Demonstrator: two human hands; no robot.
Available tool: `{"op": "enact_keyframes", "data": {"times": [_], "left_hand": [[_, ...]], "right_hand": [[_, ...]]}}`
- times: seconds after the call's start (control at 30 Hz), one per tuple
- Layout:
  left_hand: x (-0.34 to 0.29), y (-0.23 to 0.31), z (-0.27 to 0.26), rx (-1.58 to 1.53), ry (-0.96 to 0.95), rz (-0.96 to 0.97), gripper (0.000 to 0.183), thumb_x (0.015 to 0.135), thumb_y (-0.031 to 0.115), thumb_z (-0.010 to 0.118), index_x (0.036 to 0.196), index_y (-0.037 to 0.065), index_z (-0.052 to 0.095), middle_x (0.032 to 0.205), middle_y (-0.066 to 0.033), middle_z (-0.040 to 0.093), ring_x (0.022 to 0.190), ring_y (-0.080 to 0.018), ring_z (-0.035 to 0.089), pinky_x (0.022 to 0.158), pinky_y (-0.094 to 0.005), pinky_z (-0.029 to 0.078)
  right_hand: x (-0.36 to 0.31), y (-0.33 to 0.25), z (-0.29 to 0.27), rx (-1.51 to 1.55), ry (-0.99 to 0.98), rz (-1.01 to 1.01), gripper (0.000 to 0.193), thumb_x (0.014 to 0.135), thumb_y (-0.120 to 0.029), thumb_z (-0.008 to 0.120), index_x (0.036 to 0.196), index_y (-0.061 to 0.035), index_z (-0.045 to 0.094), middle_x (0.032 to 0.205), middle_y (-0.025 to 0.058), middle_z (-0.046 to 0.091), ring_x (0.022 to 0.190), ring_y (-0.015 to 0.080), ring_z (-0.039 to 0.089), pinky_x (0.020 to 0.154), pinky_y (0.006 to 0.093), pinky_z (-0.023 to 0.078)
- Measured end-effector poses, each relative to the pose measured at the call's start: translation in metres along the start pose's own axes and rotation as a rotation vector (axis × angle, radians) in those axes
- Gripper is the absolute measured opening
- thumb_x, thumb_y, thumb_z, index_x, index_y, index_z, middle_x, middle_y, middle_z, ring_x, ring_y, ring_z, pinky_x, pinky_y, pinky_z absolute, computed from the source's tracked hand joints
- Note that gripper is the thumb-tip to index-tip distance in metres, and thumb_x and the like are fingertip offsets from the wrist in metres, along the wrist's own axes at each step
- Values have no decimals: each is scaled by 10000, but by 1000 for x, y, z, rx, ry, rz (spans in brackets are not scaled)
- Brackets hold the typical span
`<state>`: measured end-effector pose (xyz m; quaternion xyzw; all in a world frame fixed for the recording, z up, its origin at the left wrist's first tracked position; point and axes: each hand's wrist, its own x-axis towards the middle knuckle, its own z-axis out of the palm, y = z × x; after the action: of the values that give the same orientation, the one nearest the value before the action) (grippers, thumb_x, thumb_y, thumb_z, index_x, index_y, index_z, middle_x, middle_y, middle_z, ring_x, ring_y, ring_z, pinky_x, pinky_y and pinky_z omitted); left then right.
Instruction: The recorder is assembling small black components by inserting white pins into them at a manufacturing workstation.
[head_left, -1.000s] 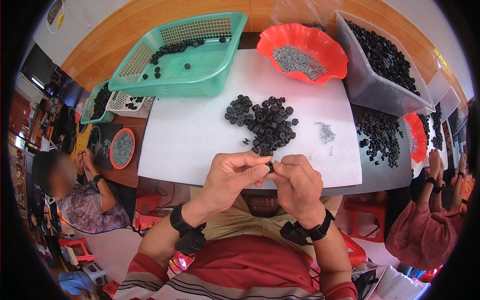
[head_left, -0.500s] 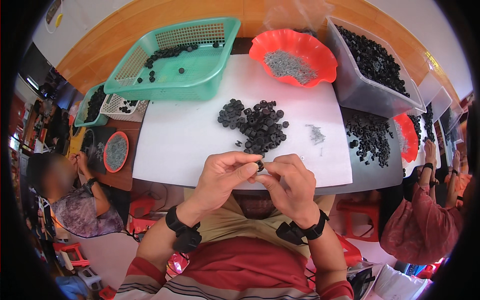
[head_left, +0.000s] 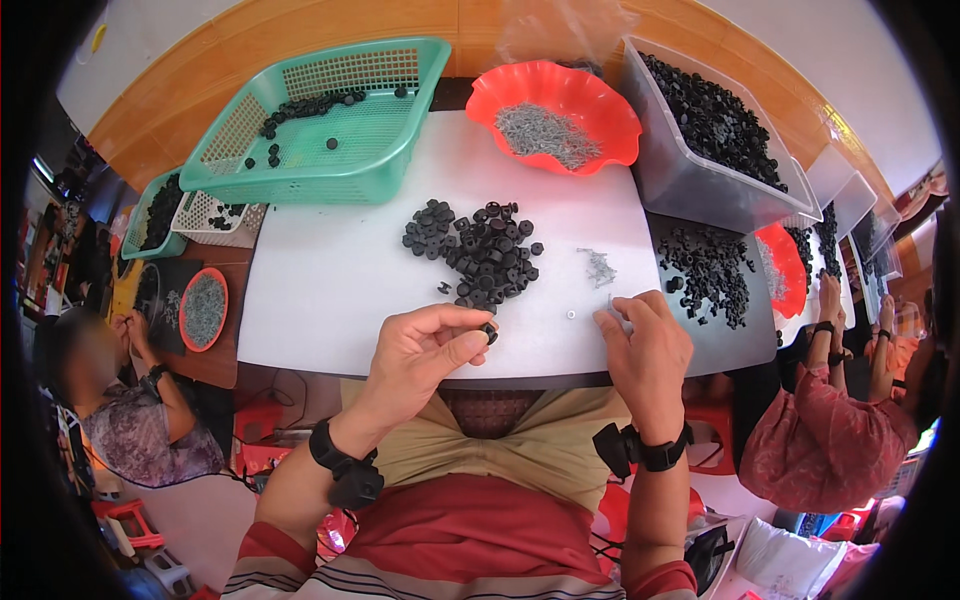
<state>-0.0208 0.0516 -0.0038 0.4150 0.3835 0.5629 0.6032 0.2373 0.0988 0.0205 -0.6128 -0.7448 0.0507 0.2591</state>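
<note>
Between the thumb and fingertips of my left hand (head_left: pixel 420 355) is a small black round plastic part (head_left: pixel 489 333), held just over the table's near edge. My right hand (head_left: pixel 648 350) is down on the white sheet, its thumb and forefinger closing round a small silver screw (head_left: pixel 610 298). A little pile of silver screws (head_left: pixel 599 267) lies just beyond those fingers, and a tiny pale ring (head_left: pixel 571 314) sits to their left. Ahead of my left hand is a heap of loose black plastic parts (head_left: pixel 490 255), some round, some flatter.
A green basket (head_left: pixel 300 185) stands far left, a red wavy bowl (head_left: pixel 620 120) of screws at the back. A clear bin (head_left: pixel 690 185) of black parts is at the right, with more parts (head_left: pixel 705 270) spilled before it. Other people sit at both sides.
My right hand has left the black part and moved right to the screws. My left hand keeps hold of the part. The whole view has shifted slightly.
</note>
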Motion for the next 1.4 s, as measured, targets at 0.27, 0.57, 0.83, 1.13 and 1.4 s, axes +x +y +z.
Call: {"op": "enact_keyframes", "data": {"times": [0.27,0.57,0.83,1.13,1.4], "left_hand": [[0,2,1,77,-28,9,198,960,20,683,1151,-28,703,1076,-120,725,849,-139,688,778,-278,580],[-2,3,2,70,-42,20,208,982,42,656,1172,-31,699,1055,-105,719,904,-167,720,810,-316,621],[-4,10,2,42,-110,-30,165,975,57,671,1107,-42,673,979,-105,700,822,-132,683,769,-291,595],[-14,18,17,96,-166,-121,209,994,92,665,1147,-49,681,990,-72,708,847,-107,672,768,-265,573],[-13,17,18,129,-158,-76,199,997,132,678,1115,-28,687,926,-55,714,841,-97,681,767,-253,575]], "right_hand": [[9,-1,8,-114,-31,39,175,940,-202,653,915,-32,686,945,124,648,775,372,670,660,478,510],[5,-4,6,-188,-47,-43,79,957,-105,593,929,-35,567,950,155,598,740,409,641,620,506,490],[-11,-45,-21,358,-122,-275,125,914,-23,643,1006,-53,564,949,158,597,752,412,624,643,486,502],[-23,-65,-14,377,-225,-427,122,930,-72,662,1012,-50,574,949,111,588,663,329,639,544,423,518],[-24,-62,-6,472,-174,-432,136,929,-70,672,1031,-31,591,952,121,596,674,329,650,556,418,529]]}}
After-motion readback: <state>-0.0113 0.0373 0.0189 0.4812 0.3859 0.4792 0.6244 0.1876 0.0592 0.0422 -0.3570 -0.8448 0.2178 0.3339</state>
